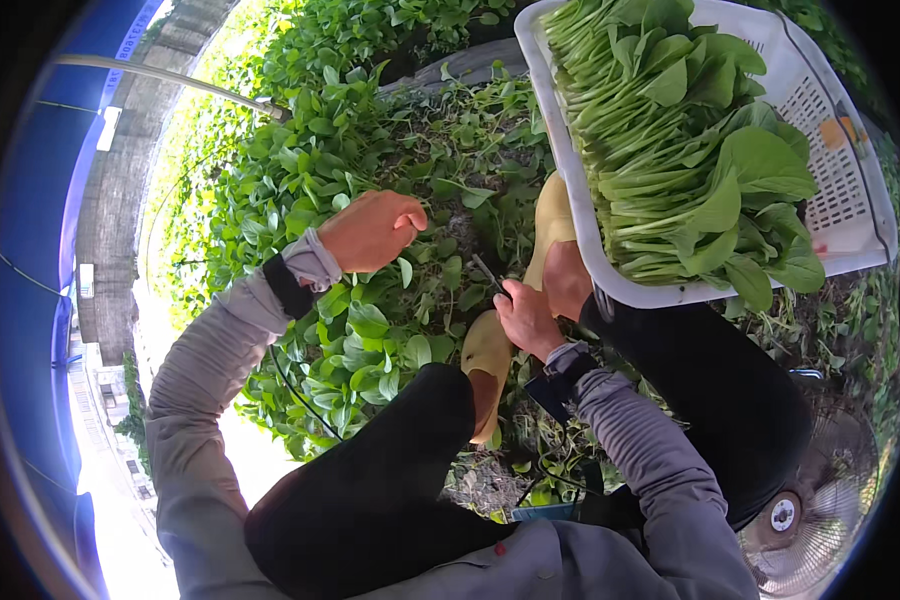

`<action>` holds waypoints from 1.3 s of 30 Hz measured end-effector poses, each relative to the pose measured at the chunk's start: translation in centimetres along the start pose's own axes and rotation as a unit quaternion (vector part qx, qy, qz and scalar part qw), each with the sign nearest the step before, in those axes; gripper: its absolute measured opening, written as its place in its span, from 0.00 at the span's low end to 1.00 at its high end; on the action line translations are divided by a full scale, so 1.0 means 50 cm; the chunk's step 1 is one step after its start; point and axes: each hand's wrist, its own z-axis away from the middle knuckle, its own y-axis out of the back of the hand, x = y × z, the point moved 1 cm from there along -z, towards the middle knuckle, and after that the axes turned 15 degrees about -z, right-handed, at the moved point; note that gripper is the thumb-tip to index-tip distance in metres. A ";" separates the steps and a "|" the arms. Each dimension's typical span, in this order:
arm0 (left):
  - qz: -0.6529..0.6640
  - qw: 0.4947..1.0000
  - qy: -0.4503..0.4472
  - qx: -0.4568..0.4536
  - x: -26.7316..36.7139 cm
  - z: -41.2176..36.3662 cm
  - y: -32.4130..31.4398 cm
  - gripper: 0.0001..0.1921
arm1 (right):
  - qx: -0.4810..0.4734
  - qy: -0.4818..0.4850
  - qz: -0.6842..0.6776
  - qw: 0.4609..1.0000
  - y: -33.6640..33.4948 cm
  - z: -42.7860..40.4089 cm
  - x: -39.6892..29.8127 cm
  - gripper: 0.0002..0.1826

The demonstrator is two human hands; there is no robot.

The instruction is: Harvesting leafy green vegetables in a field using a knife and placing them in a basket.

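My left hand [375, 229] hovers over the leafy green plants [367, 319] with its fingers curled; the fingertips are partly hidden, so I cannot see whether anything is in them. In my right hand [529, 319] is a small knife [487, 271], its thin blade pointing up and to the left above the soil. A white plastic basket [645, 296] stands beyond my right knee. Cut leafy greens [667, 157] are stacked inside it, stems mostly to the left and leaves to the right, some leaves hanging over the near rim.
My feet in yellowish shoes [487, 345] rest on the planted ground between the hands and basket. A fan [787, 514] stands at the lower right. At the left hang a blue tarp [34, 247] and a pole [172, 79]. A black cable [296, 394] runs beside my left leg.
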 end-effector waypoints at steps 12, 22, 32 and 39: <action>0.212 0.960 0.121 0.136 -0.304 -0.215 -0.292 0.11 | -0.070 -0.123 -0.158 0.977 -0.237 -0.302 0.029 0.27; -0.212 0.957 0.183 -0.072 -0.352 -0.187 -0.393 0.14 | -0.031 -0.026 -0.061 0.997 -0.322 -0.330 0.090 0.28; 0.225 0.913 0.319 0.117 -0.405 -0.152 -0.281 0.16 | -0.056 -0.024 -0.105 0.993 -0.284 -0.305 0.066 0.23; -0.077 0.980 0.182 0.014 -0.396 -0.178 -0.314 0.16 | -0.035 -0.020 -0.056 0.998 -0.320 -0.367 0.080 0.25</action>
